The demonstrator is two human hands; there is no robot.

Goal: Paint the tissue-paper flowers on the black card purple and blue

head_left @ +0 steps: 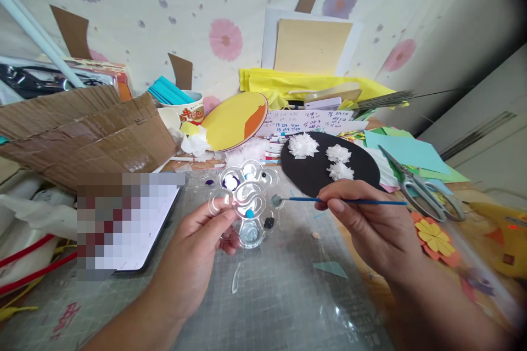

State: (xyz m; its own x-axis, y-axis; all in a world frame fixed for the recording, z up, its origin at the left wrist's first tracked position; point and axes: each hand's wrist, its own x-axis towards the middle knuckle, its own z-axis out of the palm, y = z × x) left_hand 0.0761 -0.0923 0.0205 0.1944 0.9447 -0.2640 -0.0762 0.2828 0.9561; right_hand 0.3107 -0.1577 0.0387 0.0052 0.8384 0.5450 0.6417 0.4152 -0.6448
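Note:
My left hand (206, 236) pinches the left rim of a clear, flower-shaped paint palette (249, 194), holding it over the cutting mat. Its wells carry dabs of white, blue, black and purple paint. My right hand (370, 225) grips a thin blue paintbrush (304, 199), the handle pointing right. The brush tip is at a greyish well on the palette's right side. Behind my right hand lies a black oval board (329, 162) with three white ruffled paper flowers (303, 146) on it.
A phone or tablet (152, 230), partly blurred, lies on the mat (288, 296) at left. Scissors (420, 186) and an orange-yellow paper flower (434, 236) are at right. Cardboard (90, 142), a paper cup (189, 109) and a yellow round board (230, 120) stand behind.

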